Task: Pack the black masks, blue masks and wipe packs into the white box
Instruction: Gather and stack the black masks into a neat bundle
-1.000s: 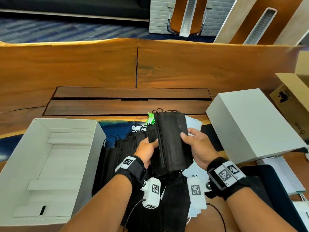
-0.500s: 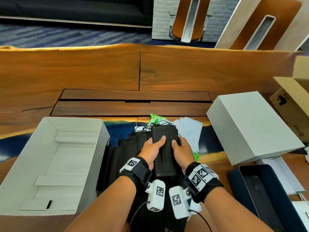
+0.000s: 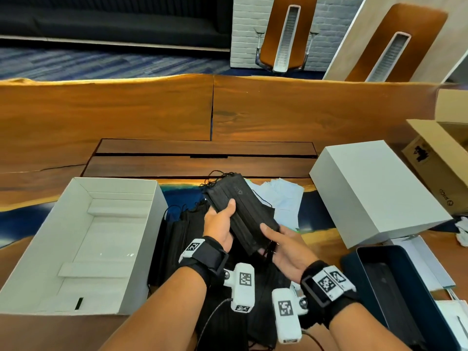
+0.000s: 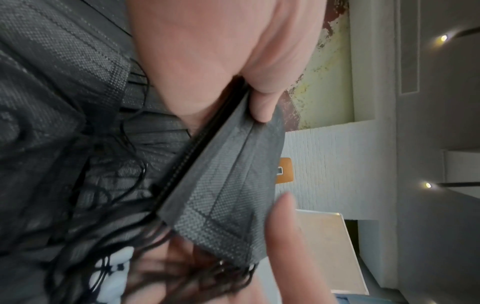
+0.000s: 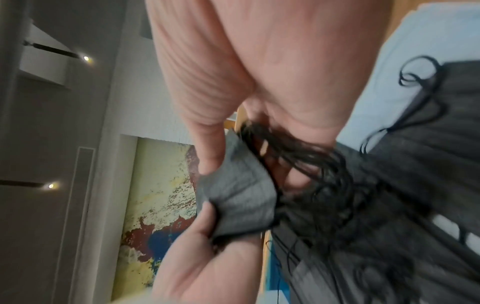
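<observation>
The fingers of the left hand (image 3: 219, 228) curl round the long edge of a stack of black masks (image 3: 243, 216), thumb on top and the rest underneath, while the right hand (image 3: 287, 247) pinches the near short end from below with its thumb lying across the upper face. Half a second ago both hands pressed this stack flat and square down against the heap; now it is lifted clear and tilted, its far end swung up and to the left, so the squaring-up looks finished and the carry toward the white box (image 3: 83, 252) seems the step in hand. That box sits open just left of the heap, and nothing is packed in it yet. The loose black masks (image 3: 177, 239) still lie on the worktop (image 3: 126, 117) beside the box wall, the blue masks (image 3: 283, 198) lie spread behind the raised stack, and the wipe packs cannot be picked out in this view — only a sliver of green by the right thumb. The left wrist view adds what the head view cannot: the stack's layered edge, many masks thick, clamped under the left fingers (image 4: 262, 107). The right wrist view shows the tangle of ear loops (image 5: 306, 164) bunched against the right palm — a snagging risk on release, I judge. A white lid (image 3: 374, 193) and a dark tray (image 3: 390, 295) sit to the right.
</observation>
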